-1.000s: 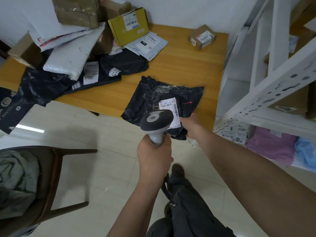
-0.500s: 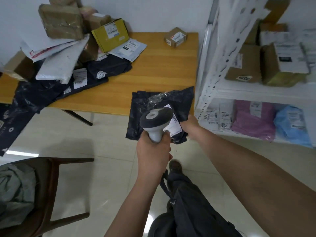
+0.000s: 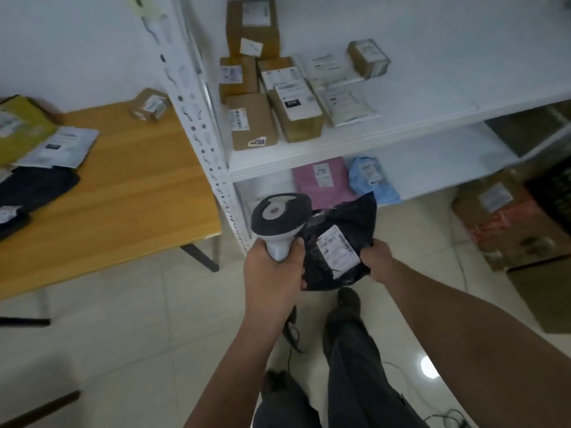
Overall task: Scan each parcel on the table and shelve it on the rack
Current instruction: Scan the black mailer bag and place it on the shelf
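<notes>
Head view: right hand (image 3: 378, 259) grips black parcel (image 3: 336, 239)

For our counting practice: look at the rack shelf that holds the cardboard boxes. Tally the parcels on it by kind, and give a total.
Brown cardboard boxes: 6
White flat mailers: 2
Total: 8

Black poly-mailer parcel (image 3: 340, 239): crumpled, white shipping label facing up, carried above the floor just in front of the white rack (image 3: 355, 140), below its lower shelf. Grey handheld scanner (image 3: 279, 219): upright, head touching the parcel's left edge, near the rack's corner post.
</notes>
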Action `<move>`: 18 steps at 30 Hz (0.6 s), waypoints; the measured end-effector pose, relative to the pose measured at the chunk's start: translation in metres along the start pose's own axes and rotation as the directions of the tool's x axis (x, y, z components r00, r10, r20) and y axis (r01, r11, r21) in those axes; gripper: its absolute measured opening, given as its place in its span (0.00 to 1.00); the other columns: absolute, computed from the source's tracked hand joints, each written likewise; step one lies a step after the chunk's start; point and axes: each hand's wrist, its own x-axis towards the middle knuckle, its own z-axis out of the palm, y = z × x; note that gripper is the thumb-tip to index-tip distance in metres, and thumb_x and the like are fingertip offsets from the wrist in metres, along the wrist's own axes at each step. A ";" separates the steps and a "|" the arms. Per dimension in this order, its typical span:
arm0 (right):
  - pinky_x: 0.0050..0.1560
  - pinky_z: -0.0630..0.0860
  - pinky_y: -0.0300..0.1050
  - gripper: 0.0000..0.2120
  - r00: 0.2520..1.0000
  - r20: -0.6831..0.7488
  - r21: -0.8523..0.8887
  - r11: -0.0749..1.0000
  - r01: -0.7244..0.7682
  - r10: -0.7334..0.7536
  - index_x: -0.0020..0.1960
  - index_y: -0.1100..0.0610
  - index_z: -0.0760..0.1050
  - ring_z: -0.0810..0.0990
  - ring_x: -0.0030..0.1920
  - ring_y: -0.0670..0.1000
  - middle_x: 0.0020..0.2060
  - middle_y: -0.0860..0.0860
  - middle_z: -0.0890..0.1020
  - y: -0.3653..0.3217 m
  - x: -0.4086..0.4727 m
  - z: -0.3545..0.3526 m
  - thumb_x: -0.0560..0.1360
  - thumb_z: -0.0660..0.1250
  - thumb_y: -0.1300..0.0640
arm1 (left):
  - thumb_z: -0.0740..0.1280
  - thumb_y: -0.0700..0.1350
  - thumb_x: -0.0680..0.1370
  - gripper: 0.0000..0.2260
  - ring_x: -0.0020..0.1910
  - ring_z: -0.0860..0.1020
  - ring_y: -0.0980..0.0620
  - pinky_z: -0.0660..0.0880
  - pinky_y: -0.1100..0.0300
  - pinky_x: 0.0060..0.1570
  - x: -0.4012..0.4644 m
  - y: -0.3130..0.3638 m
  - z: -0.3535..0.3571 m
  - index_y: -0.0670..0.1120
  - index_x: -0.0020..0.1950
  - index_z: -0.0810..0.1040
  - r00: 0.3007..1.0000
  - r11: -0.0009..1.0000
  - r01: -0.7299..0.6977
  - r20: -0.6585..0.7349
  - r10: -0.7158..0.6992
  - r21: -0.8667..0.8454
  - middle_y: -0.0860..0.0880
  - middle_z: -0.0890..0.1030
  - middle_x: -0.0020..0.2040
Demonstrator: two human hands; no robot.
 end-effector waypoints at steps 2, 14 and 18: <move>0.54 0.77 0.55 0.11 0.995 -0.096 0.067 0.998 0.015 -0.009 0.58 0.64 0.76 0.79 0.55 0.63 0.57 0.61 0.80 0.000 0.009 -0.026 0.79 0.60 0.63 | 0.68 0.42 0.78 0.09 0.23 0.72 0.52 0.71 0.64 0.24 0.003 0.000 0.023 0.38 0.41 0.75 0.999 1.000 -0.019 0.033 0.018 0.024 0.46 0.74 0.28; 0.62 0.75 0.55 0.16 0.968 -0.218 0.448 0.894 -0.016 0.126 0.65 0.60 0.73 0.76 0.53 0.58 0.54 0.56 0.78 0.003 0.183 -0.150 0.79 0.57 0.66 | 0.69 0.44 0.78 0.10 0.23 0.75 0.55 0.74 0.60 0.27 0.073 -0.035 0.246 0.40 0.40 0.76 0.999 0.990 -0.040 0.024 0.037 0.134 0.50 0.77 0.27; 0.62 0.75 0.58 0.17 0.965 -0.195 0.527 0.849 -0.050 0.178 0.62 0.56 0.75 0.77 0.53 0.58 0.54 0.54 0.78 0.017 0.281 -0.186 0.77 0.57 0.68 | 0.69 0.45 0.77 0.09 0.22 0.76 0.55 0.72 0.64 0.25 0.122 -0.065 0.352 0.43 0.39 0.75 0.999 0.989 -0.024 -0.018 0.027 0.147 0.51 0.77 0.26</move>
